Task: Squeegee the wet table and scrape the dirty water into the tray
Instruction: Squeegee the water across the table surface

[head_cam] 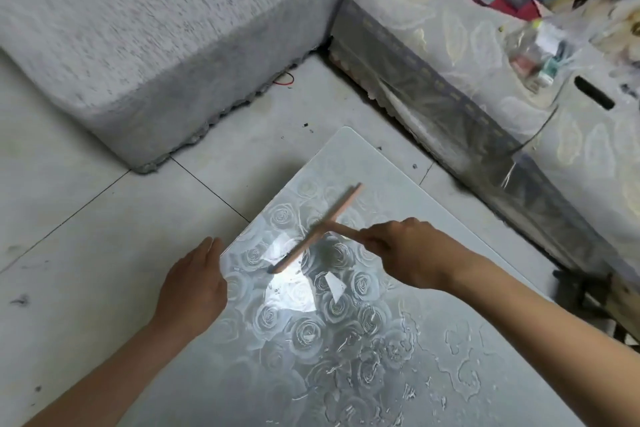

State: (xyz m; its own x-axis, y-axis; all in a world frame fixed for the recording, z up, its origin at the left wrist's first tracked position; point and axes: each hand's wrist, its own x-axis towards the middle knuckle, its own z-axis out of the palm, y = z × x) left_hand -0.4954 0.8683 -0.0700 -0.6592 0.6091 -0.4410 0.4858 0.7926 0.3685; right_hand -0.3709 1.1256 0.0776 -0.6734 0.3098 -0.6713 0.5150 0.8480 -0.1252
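Gripping the squeegee [317, 229], right hand [403, 253] works beside left hand [194, 284].

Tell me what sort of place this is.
Probably a home living room: a grey fabric sofa, a second cloth-covered seat cluttered with household bits, and a rose-patterned table on a tiled floor.

Glossy wet table [346, 340] (rose-patterned); matt pink plastic squeegee [318, 229].
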